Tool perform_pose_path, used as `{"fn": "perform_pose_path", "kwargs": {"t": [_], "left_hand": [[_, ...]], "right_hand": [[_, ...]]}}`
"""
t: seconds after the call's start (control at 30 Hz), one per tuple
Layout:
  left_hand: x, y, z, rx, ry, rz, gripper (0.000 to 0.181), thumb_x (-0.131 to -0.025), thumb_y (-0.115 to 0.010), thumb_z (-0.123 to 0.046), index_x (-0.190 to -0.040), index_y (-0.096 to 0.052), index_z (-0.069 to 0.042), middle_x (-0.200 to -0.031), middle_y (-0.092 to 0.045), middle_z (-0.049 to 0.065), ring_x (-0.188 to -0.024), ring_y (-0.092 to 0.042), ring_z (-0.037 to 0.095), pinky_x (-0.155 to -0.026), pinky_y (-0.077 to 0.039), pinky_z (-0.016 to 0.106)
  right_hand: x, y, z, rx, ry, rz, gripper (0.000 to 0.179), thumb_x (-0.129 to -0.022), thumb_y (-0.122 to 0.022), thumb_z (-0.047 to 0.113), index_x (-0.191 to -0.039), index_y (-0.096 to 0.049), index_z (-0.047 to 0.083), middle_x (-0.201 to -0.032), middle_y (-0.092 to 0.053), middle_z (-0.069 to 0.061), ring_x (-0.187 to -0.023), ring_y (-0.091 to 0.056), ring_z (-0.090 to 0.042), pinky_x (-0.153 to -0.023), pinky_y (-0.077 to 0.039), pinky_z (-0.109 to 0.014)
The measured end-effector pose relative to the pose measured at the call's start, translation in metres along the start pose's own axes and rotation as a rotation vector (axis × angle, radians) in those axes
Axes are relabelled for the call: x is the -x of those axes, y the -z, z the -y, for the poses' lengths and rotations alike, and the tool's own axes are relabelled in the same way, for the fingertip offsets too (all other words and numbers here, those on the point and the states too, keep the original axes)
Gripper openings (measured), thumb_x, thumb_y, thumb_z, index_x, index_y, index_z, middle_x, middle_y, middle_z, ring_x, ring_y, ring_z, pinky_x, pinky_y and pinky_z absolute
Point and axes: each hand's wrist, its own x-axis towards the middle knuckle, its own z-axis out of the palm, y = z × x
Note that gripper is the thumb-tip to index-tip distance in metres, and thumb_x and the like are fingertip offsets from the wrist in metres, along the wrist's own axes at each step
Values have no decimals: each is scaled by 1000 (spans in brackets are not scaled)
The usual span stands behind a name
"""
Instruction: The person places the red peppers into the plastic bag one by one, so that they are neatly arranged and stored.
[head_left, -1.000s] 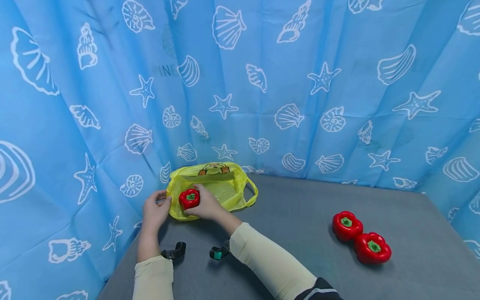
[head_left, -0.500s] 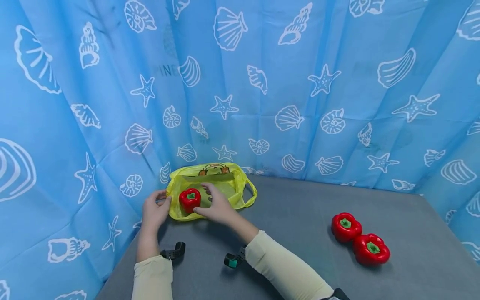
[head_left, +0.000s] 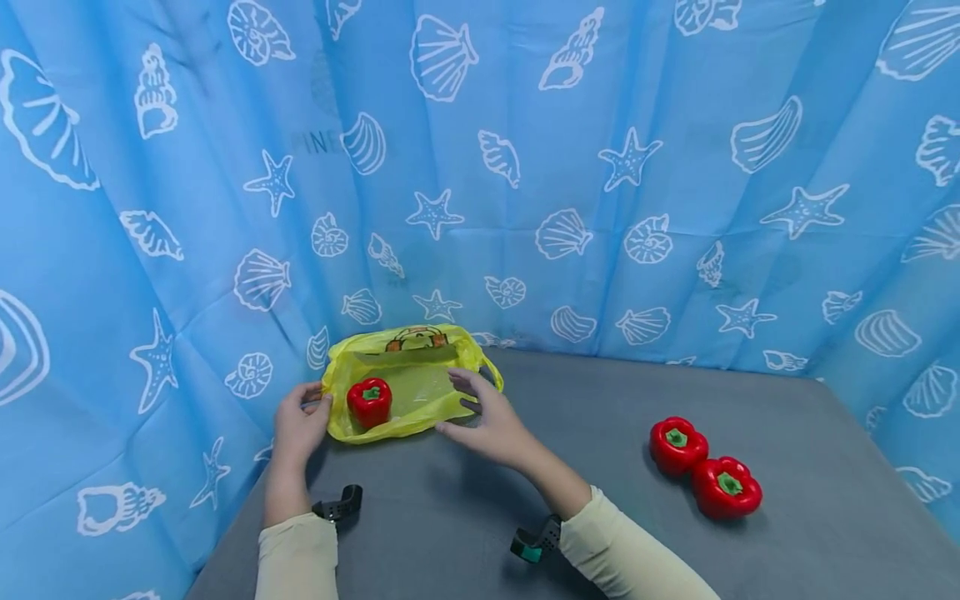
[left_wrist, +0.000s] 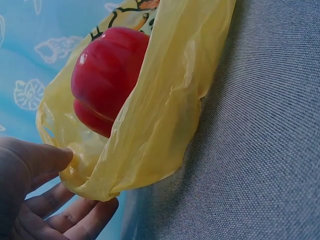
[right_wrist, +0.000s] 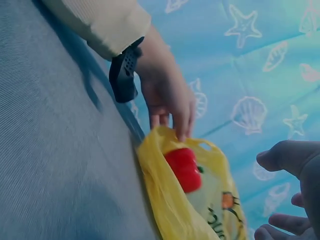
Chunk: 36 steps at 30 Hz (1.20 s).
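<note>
A yellow plastic bag (head_left: pixel 431 396) lies with its mouth spread on the grey table, and one red bell pepper (head_left: pixel 369 402) sits inside its left end. My left hand (head_left: pixel 301 423) pinches the bag's left rim between thumb and fingers; the left wrist view shows the thumb inside the edge and fingers behind it. Just off the bag's right front side, my right hand (head_left: pixel 491 421) holds nothing, its thumb and fingers spread apart. Two more red peppers, a rear one (head_left: pixel 678 446) and a front one (head_left: pixel 726 488), touch each other on the table at the right.
A blue curtain (head_left: pixel 525 167) with white shell prints hangs behind and to the left of the grey table (head_left: pixel 600 433). A black wrist camera mount (head_left: pixel 341 504) juts out from the left wrist, another (head_left: pixel 534 540) from the right.
My right hand has let go of the pepper inside the bag and moved right, away from it. The left hand keeps its hold on the rim. The head view has shifted slightly.
</note>
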Motion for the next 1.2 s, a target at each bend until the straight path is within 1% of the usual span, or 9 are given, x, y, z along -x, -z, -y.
{"fn": "perform_pose_path", "kwargs": {"t": [0.23, 0.3, 0.53, 0.77, 0.93, 1.07, 1.13, 1.2], "left_hand": [[1, 5, 1, -16, 9, -9, 46, -109, -55, -21, -150, -53, 2, -146, -58, 29, -132, -62, 47, -107, -56, 57], [1, 5, 1, -13, 14, -15, 46, -109, -55, -21, -149, -54, 1, -146, -59, 29, -132, -62, 47, -107, -56, 57], [2, 1, 0, -8, 16, -2, 46, -109, -55, -22, -150, -53, 1, -146, -58, 28, -133, -62, 46, -108, -55, 57], [1, 0, 0, -2, 30, 10, 47, -110, -55, -23, -151, -53, 0, -148, -57, 27, -134, -61, 46, -109, -55, 57], [-1, 2, 1, 3, 48, 20, 48, -110, -55, -25, -152, -52, -1, -149, -56, 26, -135, -60, 45, -109, -55, 56], [-2, 2, 1, -2, 47, 13, 48, -110, -56, -25, -152, -53, -2, -148, -58, 25, -135, -60, 44, -108, -56, 56], [-2, 2, 1, -3, 41, 6, 48, -109, -56, -25, -151, -53, -2, -147, -58, 25, -134, -61, 44, -107, -56, 56], [-2, 2, 1, -6, 31, -4, 47, -109, -56, -25, -151, -54, -2, -146, -59, 25, -132, -62, 44, -106, -57, 55]], "right_hand": [[29, 30, 0, 77, -6, -41, 75, -93, -83, 20, -158, -46, 16, -162, -50, -7, -151, -48, -27, -119, -49, -48], [36, 38, 0, 97, -4, -52, 74, -93, -83, 21, -157, -47, 17, -161, -51, -6, -151, -49, -26, -119, -50, -46], [67, 64, -3, 171, 44, -136, 72, -91, -87, 22, -154, -51, 16, -157, -56, -7, -146, -55, -31, -113, -53, -49], [93, 86, -7, 272, 7, -180, 69, -89, -88, 23, -149, -55, 17, -151, -61, -6, -138, -61, -30, -107, -57, -51], [109, 98, -9, 345, -9, -200, 72, -85, -91, 22, -148, -56, 16, -149, -62, -8, -136, -62, -31, -105, -57, -53], [119, 108, -11, 386, -18, -212, 73, -85, -91, 23, -149, -56, 18, -149, -62, -7, -135, -62, -30, -104, -58, -54], [124, 114, -13, 410, -13, -228, 73, -85, -92, 23, -149, -57, 20, -148, -62, -6, -133, -62, -28, -104, -58, -51], [128, 120, -14, 427, -3, -251, 74, -84, -92, 21, -149, -57, 21, -148, -62, -5, -132, -62, -23, -104, -60, -41]]}}
